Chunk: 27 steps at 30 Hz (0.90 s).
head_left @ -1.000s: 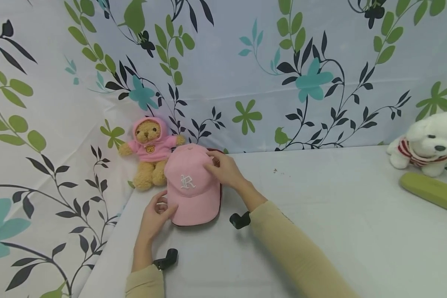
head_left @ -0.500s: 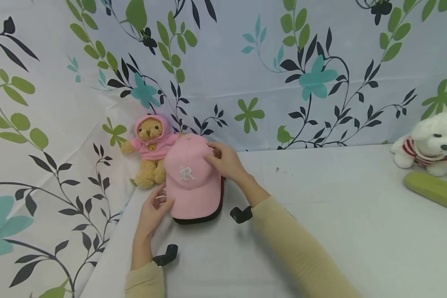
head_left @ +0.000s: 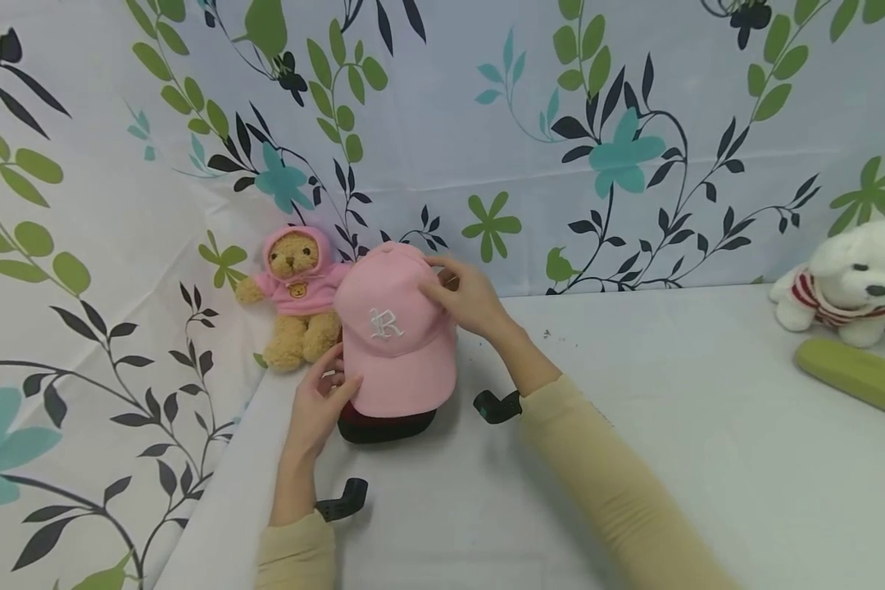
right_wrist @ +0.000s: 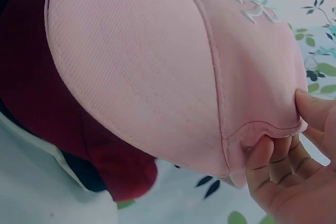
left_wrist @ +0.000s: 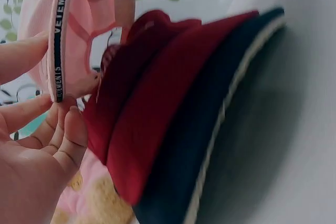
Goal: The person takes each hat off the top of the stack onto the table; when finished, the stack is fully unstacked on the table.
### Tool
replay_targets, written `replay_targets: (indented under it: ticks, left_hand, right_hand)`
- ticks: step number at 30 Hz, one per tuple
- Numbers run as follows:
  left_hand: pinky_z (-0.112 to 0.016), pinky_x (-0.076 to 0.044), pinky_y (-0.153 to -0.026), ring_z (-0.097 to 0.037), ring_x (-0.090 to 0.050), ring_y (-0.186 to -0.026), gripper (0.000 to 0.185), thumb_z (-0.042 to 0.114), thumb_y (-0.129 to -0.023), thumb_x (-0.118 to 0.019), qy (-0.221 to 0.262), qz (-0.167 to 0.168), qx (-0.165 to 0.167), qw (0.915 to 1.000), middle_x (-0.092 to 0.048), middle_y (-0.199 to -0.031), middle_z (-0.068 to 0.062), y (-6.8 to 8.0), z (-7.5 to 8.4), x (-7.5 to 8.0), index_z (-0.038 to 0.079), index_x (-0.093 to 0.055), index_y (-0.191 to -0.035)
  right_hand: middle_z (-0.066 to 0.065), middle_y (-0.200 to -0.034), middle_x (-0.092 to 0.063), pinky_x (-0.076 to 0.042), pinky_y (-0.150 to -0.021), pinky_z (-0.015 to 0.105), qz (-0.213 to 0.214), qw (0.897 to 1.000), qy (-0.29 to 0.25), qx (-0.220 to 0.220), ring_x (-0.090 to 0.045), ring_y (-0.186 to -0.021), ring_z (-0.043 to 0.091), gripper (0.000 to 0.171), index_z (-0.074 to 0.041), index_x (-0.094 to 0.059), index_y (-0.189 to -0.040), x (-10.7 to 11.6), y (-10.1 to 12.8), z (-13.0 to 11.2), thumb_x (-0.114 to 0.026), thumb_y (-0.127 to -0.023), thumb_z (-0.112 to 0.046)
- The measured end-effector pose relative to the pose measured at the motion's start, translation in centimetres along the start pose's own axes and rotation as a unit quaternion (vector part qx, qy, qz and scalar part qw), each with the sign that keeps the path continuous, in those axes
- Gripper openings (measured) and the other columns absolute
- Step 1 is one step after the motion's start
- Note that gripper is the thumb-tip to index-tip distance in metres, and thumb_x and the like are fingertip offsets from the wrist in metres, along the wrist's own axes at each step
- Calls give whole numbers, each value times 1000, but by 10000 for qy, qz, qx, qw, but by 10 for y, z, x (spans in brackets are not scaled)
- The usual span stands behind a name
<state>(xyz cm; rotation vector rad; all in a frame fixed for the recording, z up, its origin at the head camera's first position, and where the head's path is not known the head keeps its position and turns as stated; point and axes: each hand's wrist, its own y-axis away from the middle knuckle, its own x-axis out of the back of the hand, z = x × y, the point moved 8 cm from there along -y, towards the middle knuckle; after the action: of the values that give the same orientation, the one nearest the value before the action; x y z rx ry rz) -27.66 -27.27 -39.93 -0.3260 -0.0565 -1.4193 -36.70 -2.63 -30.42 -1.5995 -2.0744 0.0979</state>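
Both hands hold a pink baseball cap (head_left: 404,381) with a white embroidered R, its brim toward me. My left hand (head_left: 320,410) pinches the cap's lower left edge; in the left wrist view, fingers and thumb meet at a lettered inner band (left_wrist: 59,51). On the opposite side my right hand (head_left: 474,301) grips the crown's edge, thumb outside and fingers tucked under the rim in the right wrist view. Below the pink cap lies a stack: a dark red cap (left_wrist: 157,103) over a dark navy one (left_wrist: 205,124) with a pale edge. The pink cap hides most of this stack from above.
A teddy bear (head_left: 298,283) in a pink hoodie sits close behind the caps on the left. Far right are a white plush dog (head_left: 848,283) and a long green object (head_left: 855,378). A leaf-patterned cloth (head_left: 428,123) hangs behind the white table (head_left: 634,393).
The pink cap has risen away from the stack and shifted slightly right, both hands moving with it. More of the dark caps below now shows under its brim.
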Motion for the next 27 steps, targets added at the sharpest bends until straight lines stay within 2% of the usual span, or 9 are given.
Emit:
replay_targets:
  ticks: [8, 12, 21, 27]
  left_hand:
    - [-17, -48, -78, -14, -53, -91, 60, -9, -92, -67, 437, -77, -481, 9979, -50, -113, -18, -10, 25, -24, -4, -45, -147]
    - [-17, -49, -79, -15, -53, -93, 59, -6, -93, -67, 512, -220, -551, 9969, -50, -114, -18, -15, 34, -37, -4, -44, -148]
    - [-17, -50, -77, -22, -52, -94, 60, -1, -93, -69, 304, -321, -571, 9974, -49, -114, -18, -20, 43, -68, 0, -46, -149]
    - [-17, -50, -77, -26, -54, -95, 61, 2, -93, -71, 72, -345, -643, 9973, -52, -115, -20, -20, 41, -89, -1, -46, -149]
  right_hand:
    - [11, -95, -62, -53, -71, 32, 279, 9994, -38, 202, -61, -88, 25, 43, -7, -61, -138, 32, -1, -2, -68, -97, -21]
    - [12, -95, -62, -52, -73, 32, 397, 9987, -24, 309, -61, -87, 26, 43, -6, -61, -137, 48, 0, -4, -69, -97, -19]
    - [14, -100, -61, -50, -78, 34, 439, 9990, 95, 77, -58, -94, 27, 44, -8, -59, -139, 78, 7, 5, -67, -98, -22]
    - [15, -102, -60, -52, -80, 39, 437, 9988, 167, -139, -60, -98, 28, 44, -9, -58, -140, 94, 17, 17, -67, -99, -22]
